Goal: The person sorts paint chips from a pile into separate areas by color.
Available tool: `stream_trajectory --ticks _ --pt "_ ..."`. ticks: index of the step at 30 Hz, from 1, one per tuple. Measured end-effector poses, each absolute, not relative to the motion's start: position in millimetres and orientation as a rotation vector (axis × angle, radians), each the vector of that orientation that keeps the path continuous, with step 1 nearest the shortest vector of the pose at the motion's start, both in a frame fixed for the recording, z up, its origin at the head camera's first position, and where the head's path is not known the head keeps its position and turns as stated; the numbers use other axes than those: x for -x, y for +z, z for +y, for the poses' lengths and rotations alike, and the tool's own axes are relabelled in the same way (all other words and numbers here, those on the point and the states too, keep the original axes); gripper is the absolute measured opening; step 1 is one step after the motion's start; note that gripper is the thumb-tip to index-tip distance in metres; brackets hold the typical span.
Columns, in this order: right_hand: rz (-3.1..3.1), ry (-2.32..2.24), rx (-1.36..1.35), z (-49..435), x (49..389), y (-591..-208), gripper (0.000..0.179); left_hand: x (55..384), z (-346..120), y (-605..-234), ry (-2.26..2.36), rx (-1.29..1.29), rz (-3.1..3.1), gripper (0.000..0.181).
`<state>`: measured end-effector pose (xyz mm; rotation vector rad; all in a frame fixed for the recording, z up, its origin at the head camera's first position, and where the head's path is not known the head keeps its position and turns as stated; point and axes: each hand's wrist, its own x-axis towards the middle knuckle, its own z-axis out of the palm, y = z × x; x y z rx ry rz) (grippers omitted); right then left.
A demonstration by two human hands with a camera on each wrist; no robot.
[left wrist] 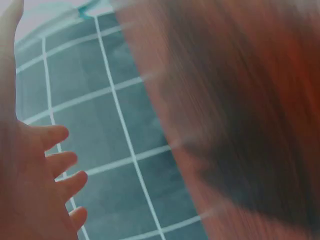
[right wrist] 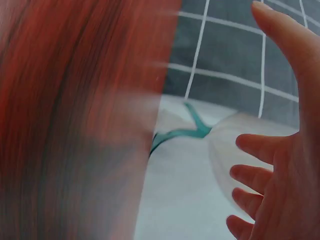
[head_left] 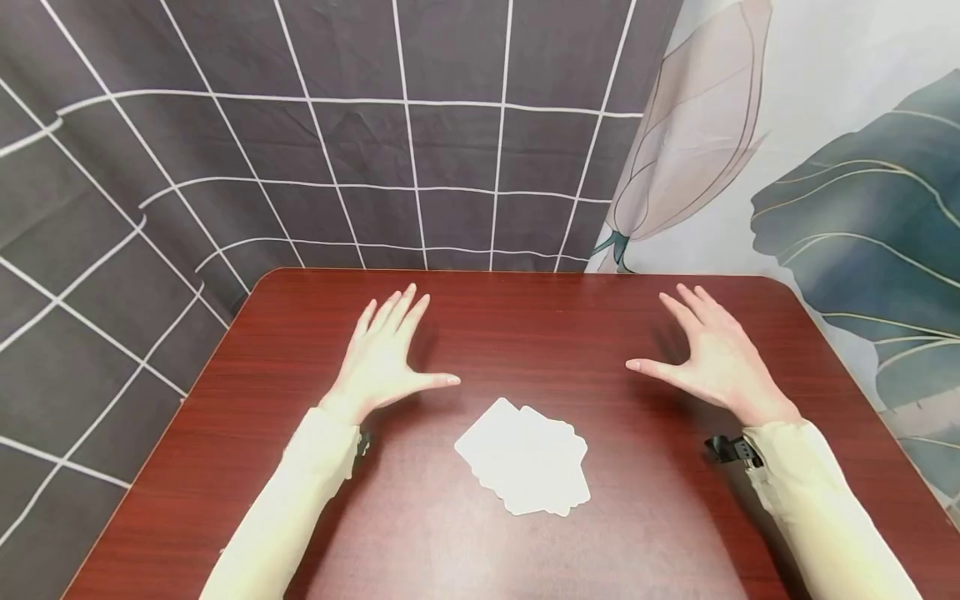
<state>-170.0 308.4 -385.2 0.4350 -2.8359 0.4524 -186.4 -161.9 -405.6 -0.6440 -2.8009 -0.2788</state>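
A loose, overlapping pile of white cards (head_left: 525,458) with rounded corners lies on the reddish-brown table (head_left: 540,333), between the two forearms. My left hand (head_left: 382,354) is over the table to the left of the pile and beyond it, fingers spread and thumb pointing inward. Across from it, my right hand (head_left: 712,354) hovers on the right side, its thumb stretched toward the middle. Both hold nothing. In the left wrist view the left hand (left wrist: 37,175) shows its fingertips and a dark shadow on the wood. The right wrist view has the right hand (right wrist: 280,175) with fingers apart.
A dark grey curtain (head_left: 360,142) with white grid lines hangs behind and left of the table. At the right is a white curtain (head_left: 817,108) with large flower and leaf prints. Black straps (head_left: 731,450) sit at the cuffs of the pale sleeves.
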Motion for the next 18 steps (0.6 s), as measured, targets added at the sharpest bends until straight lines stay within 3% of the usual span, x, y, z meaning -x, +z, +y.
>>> stream_trajectory --ticks 18 --pt "-2.800 0.526 -0.799 243 127 -383 0.114 127 -104 -407 -0.530 1.136 -2.732 0.117"
